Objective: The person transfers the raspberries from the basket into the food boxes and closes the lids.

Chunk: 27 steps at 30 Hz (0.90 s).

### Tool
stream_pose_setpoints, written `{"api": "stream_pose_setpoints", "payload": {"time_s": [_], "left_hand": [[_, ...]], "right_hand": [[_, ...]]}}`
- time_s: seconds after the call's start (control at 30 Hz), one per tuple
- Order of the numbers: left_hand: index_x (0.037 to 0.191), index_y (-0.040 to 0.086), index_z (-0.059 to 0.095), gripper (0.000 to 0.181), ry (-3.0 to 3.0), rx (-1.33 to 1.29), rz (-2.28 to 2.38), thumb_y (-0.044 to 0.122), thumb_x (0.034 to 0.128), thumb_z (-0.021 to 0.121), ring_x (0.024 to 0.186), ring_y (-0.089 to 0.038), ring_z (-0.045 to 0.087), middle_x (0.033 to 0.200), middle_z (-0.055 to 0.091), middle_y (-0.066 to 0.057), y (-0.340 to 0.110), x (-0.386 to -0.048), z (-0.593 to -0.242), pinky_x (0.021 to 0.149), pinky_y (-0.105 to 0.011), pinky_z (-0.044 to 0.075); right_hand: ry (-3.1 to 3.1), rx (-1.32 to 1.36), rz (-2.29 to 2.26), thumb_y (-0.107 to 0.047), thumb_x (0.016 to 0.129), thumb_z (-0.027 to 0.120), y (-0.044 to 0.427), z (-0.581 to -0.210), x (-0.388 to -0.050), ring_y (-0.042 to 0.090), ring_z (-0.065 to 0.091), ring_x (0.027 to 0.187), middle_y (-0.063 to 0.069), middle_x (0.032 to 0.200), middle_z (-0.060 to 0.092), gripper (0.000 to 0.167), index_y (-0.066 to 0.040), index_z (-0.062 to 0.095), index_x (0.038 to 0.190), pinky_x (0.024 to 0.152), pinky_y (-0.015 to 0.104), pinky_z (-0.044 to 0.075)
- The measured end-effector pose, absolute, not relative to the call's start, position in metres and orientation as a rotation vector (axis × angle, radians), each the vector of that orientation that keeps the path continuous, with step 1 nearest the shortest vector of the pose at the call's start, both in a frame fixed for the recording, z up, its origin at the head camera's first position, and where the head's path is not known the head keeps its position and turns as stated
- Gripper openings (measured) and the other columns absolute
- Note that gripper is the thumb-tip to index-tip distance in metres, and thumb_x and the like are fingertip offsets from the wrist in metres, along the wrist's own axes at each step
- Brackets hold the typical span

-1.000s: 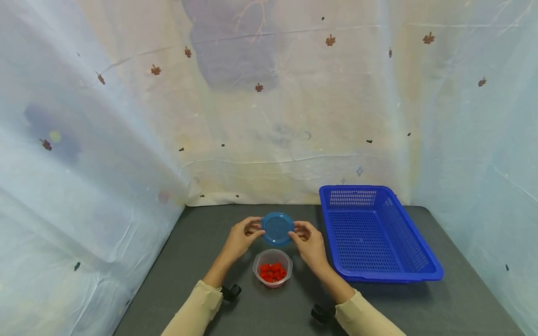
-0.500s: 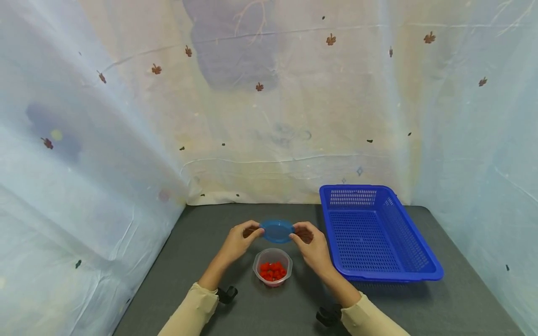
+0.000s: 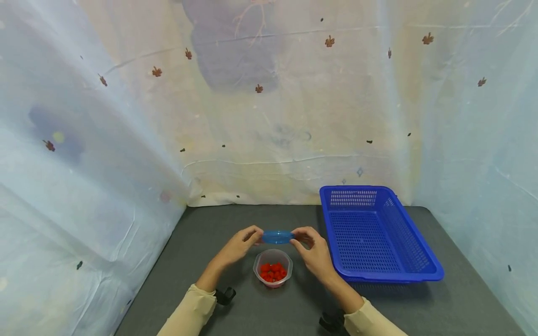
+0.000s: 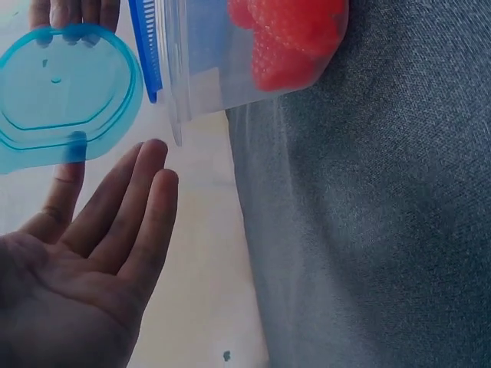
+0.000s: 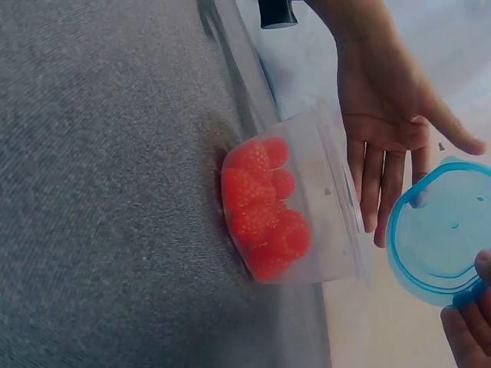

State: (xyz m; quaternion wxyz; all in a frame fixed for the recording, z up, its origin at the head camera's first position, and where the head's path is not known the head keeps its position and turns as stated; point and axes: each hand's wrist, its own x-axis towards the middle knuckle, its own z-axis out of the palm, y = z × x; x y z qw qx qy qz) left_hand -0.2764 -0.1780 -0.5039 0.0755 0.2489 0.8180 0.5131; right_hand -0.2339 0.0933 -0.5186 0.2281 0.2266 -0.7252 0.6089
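Note:
A round, see-through blue lid [image 3: 278, 237] is held up just behind and above a clear plastic container [image 3: 272, 255]. My left hand [image 3: 236, 246] pinches the lid's left edge between thumb and index finger, its other fingers stretched out in the left wrist view. On the opposite edge my right hand [image 3: 315, 256] grips the lid with thumb and fingers; only its fingertips show in the right wrist view. Several red raspberries [image 5: 261, 211] fill the bottom of the container, which stands uncovered on the table. Lid and container are apart.
A large blue plastic basket [image 3: 374, 233] stands on the right of the dark grey table [image 3: 210, 217], close to my right hand. A patterned pale sheet [image 3: 269, 121] hangs behind and at both sides. Black wrist straps sit on both wrists.
The lid has tilted from nearly face-on to almost edge-on in the head view and come slightly lower. Both hands turned with it; the container and basket stayed put.

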Motion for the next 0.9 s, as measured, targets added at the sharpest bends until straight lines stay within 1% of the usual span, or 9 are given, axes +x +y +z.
{"api": "stream_pose_setpoints", "payload": {"time_s": [0.13,0.2,0.3,0.47,0.57,0.7,0.77,0.83,0.9], "left_hand": [[0.126,0.006,0.063,0.036,2.392,0.759,1.526,0.036,0.1173,0.047,0.124,-0.038,0.069,0.131,0.066,-0.016,-0.179,-0.276,-0.504,0.111,-0.053,0.055],[0.126,0.005,0.061,0.035,2.362,0.762,1.528,0.035,0.1173,0.047,0.125,-0.041,0.068,0.132,0.064,-0.018,-0.179,-0.276,-0.506,0.112,-0.057,0.053],[0.124,0.004,0.059,0.033,2.336,0.77,1.531,0.034,0.1173,0.047,0.125,-0.043,0.068,0.129,0.065,-0.021,-0.179,-0.275,-0.508,0.113,-0.059,0.051],[0.122,0.003,0.057,0.034,2.311,0.82,1.518,0.036,0.1161,0.051,0.122,-0.043,0.069,0.124,0.071,-0.028,-0.179,-0.275,-0.509,0.111,-0.06,0.053],[0.119,0.004,0.057,0.035,2.298,0.844,1.524,0.038,0.1148,0.053,0.122,-0.043,0.068,0.125,0.072,-0.027,-0.18,-0.275,-0.512,0.11,-0.06,0.053],[0.116,0.007,0.058,0.029,2.292,0.857,1.536,0.036,0.1144,0.055,0.127,-0.038,0.067,0.136,0.071,-0.018,-0.18,-0.274,-0.514,0.111,-0.054,0.054],[0.116,0.009,0.058,0.026,2.292,0.861,1.541,0.034,0.1138,0.057,0.13,-0.034,0.067,0.141,0.07,-0.012,-0.181,-0.273,-0.515,0.112,-0.048,0.055],[0.114,0.009,0.058,0.024,2.29,0.87,1.547,0.033,0.113,0.059,0.131,-0.033,0.066,0.142,0.069,-0.012,-0.181,-0.273,-0.517,0.111,-0.042,0.055],[0.114,0.008,0.056,0.025,2.284,0.882,1.555,0.032,0.1117,0.062,0.132,-0.034,0.065,0.144,0.067,-0.014,-0.182,-0.272,-0.518,0.109,-0.037,0.056]], "right_hand": [[-1.955,0.664,1.705,0.008,0.092,0.08,0.093,-0.523,-0.234,0.033,0.076,0.103,0.015,0.109,0.072,0.021,0.001,0.075,0.112,0.098,0.031,0.061],[-1.943,0.681,1.72,0.008,0.093,0.079,0.093,-0.525,-0.233,0.031,0.075,0.104,0.015,0.109,0.072,0.021,0.001,0.075,0.112,0.099,0.028,0.06],[-1.931,0.705,1.727,0.009,0.093,0.078,0.093,-0.526,-0.233,0.029,0.075,0.105,0.016,0.109,0.071,0.021,0.002,0.074,0.112,0.1,0.03,0.061],[-1.909,0.731,1.729,0.014,0.091,0.078,0.093,-0.528,-0.232,0.034,0.073,0.103,0.017,0.109,0.07,0.022,0.004,0.074,0.111,0.099,0.035,0.062],[-1.9,0.749,1.736,0.015,0.09,0.078,0.093,-0.529,-0.231,0.034,0.072,0.104,0.018,0.109,0.069,0.023,0.006,0.074,0.11,0.098,0.035,0.062],[-1.919,0.765,1.745,0.012,0.091,0.078,0.094,-0.531,-0.228,0.035,0.071,0.105,0.018,0.112,0.068,0.022,0.005,0.073,0.112,0.096,0.039,0.063],[-1.944,0.765,1.752,0.009,0.093,0.079,0.094,-0.532,-0.226,0.037,0.071,0.106,0.019,0.114,0.069,0.023,0.004,0.073,0.115,0.097,0.042,0.063],[-1.974,0.755,1.767,0.006,0.093,0.08,0.095,-0.533,-0.225,0.039,0.072,0.109,0.02,0.118,0.069,0.026,0.005,0.072,0.119,0.098,0.042,0.062],[-2.016,0.736,1.781,0.003,0.094,0.081,0.096,-0.534,-0.223,0.042,0.071,0.114,0.022,0.123,0.068,0.032,0.005,0.071,0.124,0.099,0.041,0.061]]}}
